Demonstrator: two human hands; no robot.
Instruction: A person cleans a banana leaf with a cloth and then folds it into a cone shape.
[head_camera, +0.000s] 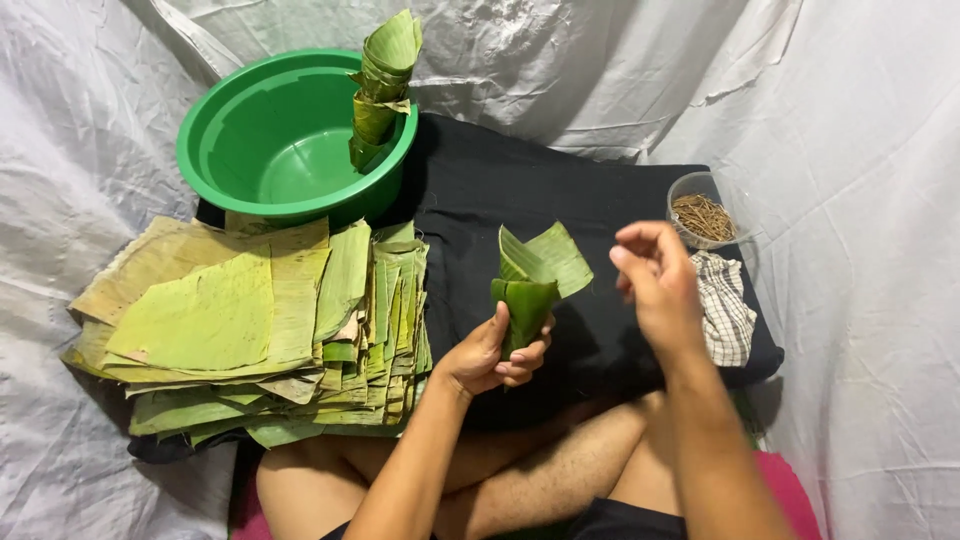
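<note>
My left hand (490, 355) grips a green leaf folded into a cone (530, 275), point down, over a black cloth (520, 190). My right hand (655, 280) hovers to the right of the cone with its fingertips pinched together; whether it holds a thin stick is too small to tell. A clear bowl of brown sticks (703, 213) sits just beyond the right hand. A thick pile of cut leaf pieces (260, 320) lies to the left of the left hand.
A green plastic basin (270, 140) at the back left holds a tall stack of nested leaf cones (382, 85) leaning on its rim. A checked cloth (725, 305) lies at the right. White sheeting covers the surroundings. My bare legs are folded below.
</note>
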